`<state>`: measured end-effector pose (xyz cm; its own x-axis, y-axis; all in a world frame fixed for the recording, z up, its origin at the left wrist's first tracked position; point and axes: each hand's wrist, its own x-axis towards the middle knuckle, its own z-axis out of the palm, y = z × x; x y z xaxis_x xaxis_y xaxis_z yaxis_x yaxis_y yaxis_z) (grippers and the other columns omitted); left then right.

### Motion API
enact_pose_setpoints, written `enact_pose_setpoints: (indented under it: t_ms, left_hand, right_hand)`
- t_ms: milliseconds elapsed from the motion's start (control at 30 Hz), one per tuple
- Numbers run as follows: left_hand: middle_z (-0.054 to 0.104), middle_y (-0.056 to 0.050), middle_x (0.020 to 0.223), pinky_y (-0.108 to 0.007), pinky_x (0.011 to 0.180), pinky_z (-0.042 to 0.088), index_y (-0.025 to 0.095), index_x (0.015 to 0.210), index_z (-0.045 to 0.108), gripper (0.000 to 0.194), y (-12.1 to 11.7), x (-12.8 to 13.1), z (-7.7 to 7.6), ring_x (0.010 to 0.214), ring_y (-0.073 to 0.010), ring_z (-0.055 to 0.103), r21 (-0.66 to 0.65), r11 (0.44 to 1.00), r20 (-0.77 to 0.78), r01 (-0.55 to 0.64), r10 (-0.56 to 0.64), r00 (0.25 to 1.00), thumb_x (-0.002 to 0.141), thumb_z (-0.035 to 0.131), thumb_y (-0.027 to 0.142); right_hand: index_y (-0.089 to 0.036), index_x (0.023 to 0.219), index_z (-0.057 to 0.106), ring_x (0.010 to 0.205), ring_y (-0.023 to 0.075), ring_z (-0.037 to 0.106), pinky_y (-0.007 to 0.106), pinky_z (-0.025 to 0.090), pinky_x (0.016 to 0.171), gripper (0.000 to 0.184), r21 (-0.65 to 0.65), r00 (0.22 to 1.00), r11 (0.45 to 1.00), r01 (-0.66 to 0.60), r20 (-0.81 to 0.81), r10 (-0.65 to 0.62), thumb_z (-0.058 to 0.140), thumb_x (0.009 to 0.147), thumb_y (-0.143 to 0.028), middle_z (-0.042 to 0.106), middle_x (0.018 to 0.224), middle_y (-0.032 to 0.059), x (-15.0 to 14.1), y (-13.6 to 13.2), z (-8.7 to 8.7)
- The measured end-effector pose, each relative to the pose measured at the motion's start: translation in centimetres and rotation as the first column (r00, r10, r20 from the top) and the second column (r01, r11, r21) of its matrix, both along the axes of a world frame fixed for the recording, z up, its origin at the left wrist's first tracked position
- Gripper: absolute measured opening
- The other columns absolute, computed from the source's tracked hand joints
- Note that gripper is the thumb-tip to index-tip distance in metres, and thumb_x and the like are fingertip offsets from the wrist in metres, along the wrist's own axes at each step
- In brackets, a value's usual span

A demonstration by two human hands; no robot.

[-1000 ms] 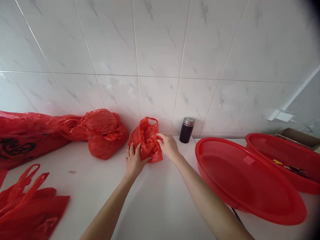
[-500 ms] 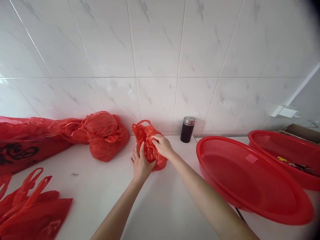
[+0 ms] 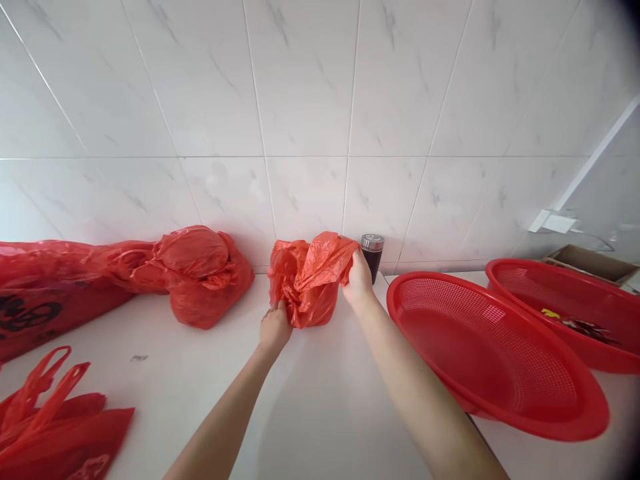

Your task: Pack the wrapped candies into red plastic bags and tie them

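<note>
A crumpled red plastic bag [image 3: 316, 287] stands on the white table close to the tiled wall, its top pulled wide. My left hand [image 3: 276, 327] is closed on the bag's lower left side. With my right hand [image 3: 359, 279] I grip the upper right edge, drawing that plastic out to the right. Folds hide whatever the bag contains. Just behind my right hand is a dark jar [image 3: 373, 257] with a silver lid, partly covered by the hand.
Two red plastic baskets stand on the right, the nearer one [image 3: 500, 360] perforated, the farther one [image 3: 565, 293] holding small items. A knotted red bag [image 3: 205, 280] sits left, beside a long red bag [image 3: 60, 300]. Flat red bags [image 3: 65, 433] lie front left. A cardboard box [image 3: 593, 263] is back right.
My right hand has moved right and now pulls the bag's edge outward, opening the top. My left hand has closed on the bag's side. The view has shifted slightly.
</note>
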<state>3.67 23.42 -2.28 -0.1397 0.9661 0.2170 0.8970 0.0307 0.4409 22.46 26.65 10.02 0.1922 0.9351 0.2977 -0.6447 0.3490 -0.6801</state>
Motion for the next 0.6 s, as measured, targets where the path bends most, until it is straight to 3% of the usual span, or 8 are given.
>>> enact_pose_setpoints:
  t_ms: [167,267,367,433,500,533,600]
  left_hand:
    - [0.061,-0.009,0.117,-0.042,0.083,0.053,0.016,0.118,0.058,0.033,2.9,-2.6,2.8,0.099,-0.0214,0.062,0.025,0.999,0.069,-0.042,0.041,0.997,0.09,0.059,0.033]
    - [0.055,-0.012,0.129,-0.05,0.093,0.048,0.017,0.127,0.053,0.04,3.3,-3.4,5.1,0.113,-0.0268,0.057,0.151,0.983,0.139,-0.104,0.083,0.987,0.09,0.058,0.03]
    - [0.039,-0.016,0.148,-0.057,0.106,0.034,0.021,0.139,0.043,0.052,1.0,-2.7,7.1,0.133,-0.0346,0.039,0.288,0.954,0.217,-0.089,0.026,0.976,0.088,0.055,0.022]
    - [0.03,-0.012,0.154,-0.053,0.112,0.029,0.026,0.145,0.033,0.061,-2.4,-1.5,7.6,0.14,-0.0324,0.03,0.374,0.926,0.26,-0.045,-0.059,0.964,0.088,0.054,0.022]
    - [0.032,-0.009,0.154,-0.044,0.112,0.033,0.029,0.148,0.023,0.062,-6.6,0.1,7.1,0.14,-0.0256,0.033,0.454,0.891,0.309,0.009,-0.167,0.936,0.091,0.048,0.03]
    - [0.032,-0.009,0.154,-0.044,0.113,0.031,0.029,0.147,0.026,0.058,-8.7,0.9,6.4,0.14,-0.0259,0.033,0.515,0.856,0.391,0.05,-0.286,0.875,0.093,0.047,0.034]
    - [0.03,-0.009,0.155,-0.048,0.113,0.03,0.031,0.146,0.03,0.061,-12.6,2.5,4.5,0.142,-0.0287,0.029,0.511,0.842,0.449,0.171,-0.432,0.783,0.091,0.048,0.049]
  right_hand:
    - [-0.023,0.078,0.055,0.064,0.013,0.056,0.023,0.043,0.054,0.016,0.026,0.986,0.99,0.142,0.084,-0.143,0.057,0.08,-0.039,0.056,0.069,-0.0027,3.4,-2.4,4.7]
    - [-0.022,0.076,0.056,0.053,0.0104,0.044,0.022,0.032,0.046,0.016,0.0,0.956,0.982,0.189,0.231,-0.183,0.059,0.08,-0.037,0.046,0.062,-0.0037,4.9,-3.9,4.9]
    - [-0.02,0.084,0.063,0.052,0.0098,0.039,0.022,0.026,0.044,0.024,-0.012,0.848,0.974,0.224,0.495,-0.189,0.057,0.082,-0.043,0.047,0.064,-0.0022,4.9,-5.6,2.5]
    - [-0.02,0.083,0.065,0.053,0.0098,0.038,0.022,0.025,0.045,0.026,-0.008,0.739,0.973,0.232,0.651,-0.171,0.057,0.082,-0.045,0.048,0.065,-0.0015,4.6,-6.8,0.2]
    - [-0.02,0.073,0.061,0.053,0.0101,0.036,0.023,0.025,0.045,0.026,-0.045,0.677,0.979,0.198,0.729,-0.103,0.056,0.082,-0.044,0.046,0.062,-0.0017,4.5,-8.2,-2.1]
    - [-0.02,0.068,0.057,0.052,0.0102,0.034,0.023,0.024,0.045,0.026,-0.087,0.668,0.985,0.146,0.743,-0.033,0.056,0.082,-0.042,0.044,0.06,-0.0021,4.5,-9.0,-3.2]
    - [-0.021,0.059,0.047,0.051,0.0105,0.031,0.025,0.024,0.045,0.028,-0.181,0.663,0.983,0.015,0.738,0.126,0.059,0.077,-0.037,0.039,0.057,-0.0025,4.6,-10.8,-4.9]
